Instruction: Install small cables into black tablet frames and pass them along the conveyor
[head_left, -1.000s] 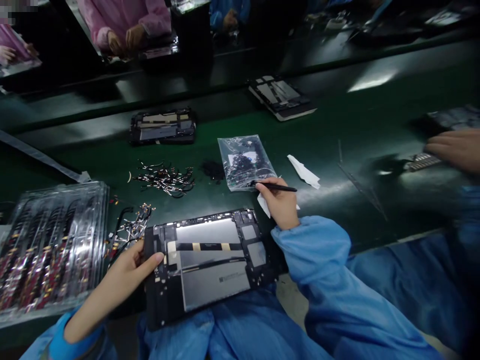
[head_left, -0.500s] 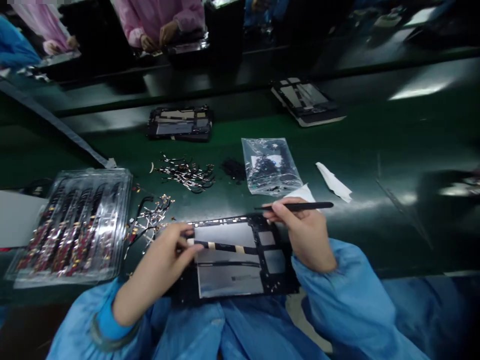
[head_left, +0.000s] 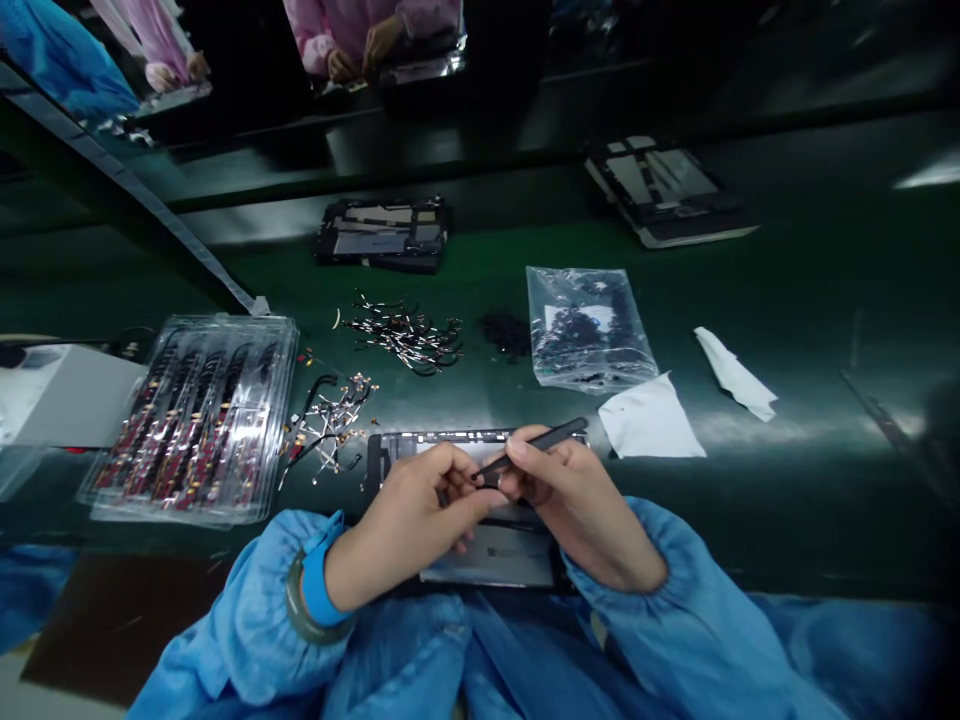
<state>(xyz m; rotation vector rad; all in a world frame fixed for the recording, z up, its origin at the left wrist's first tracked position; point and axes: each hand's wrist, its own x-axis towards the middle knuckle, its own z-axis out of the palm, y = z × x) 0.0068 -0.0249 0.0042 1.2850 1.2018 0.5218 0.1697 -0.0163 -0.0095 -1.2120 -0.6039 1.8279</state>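
My right hand (head_left: 581, 490) is closed around slim black tweezers (head_left: 551, 437), which slant down to the left. Their tip meets the fingers of my left hand (head_left: 420, 505), which are pinched together; whatever they hold is too small or hidden to make out. Both hands are over an open tablet housing (head_left: 487, 570) with a grey inner panel, lying at the table's near edge. My hands cover much of its middle, including the place of the black strip with pale bands.
Left stand a clear tray (head_left: 202, 420) of flex cables and a white box (head_left: 75, 395). Loose cables (head_left: 405, 335), small black parts (head_left: 504, 332), a plastic bag (head_left: 589, 330) and white wipes (head_left: 652, 420) lie ahead. Tablet parts (head_left: 382, 235) are farther back; co-workers sit opposite.
My right hand has come left and down, bringing the tweezers to my left fingers. My left hand has shifted to the right over the housing. The camera view has turned slightly left.
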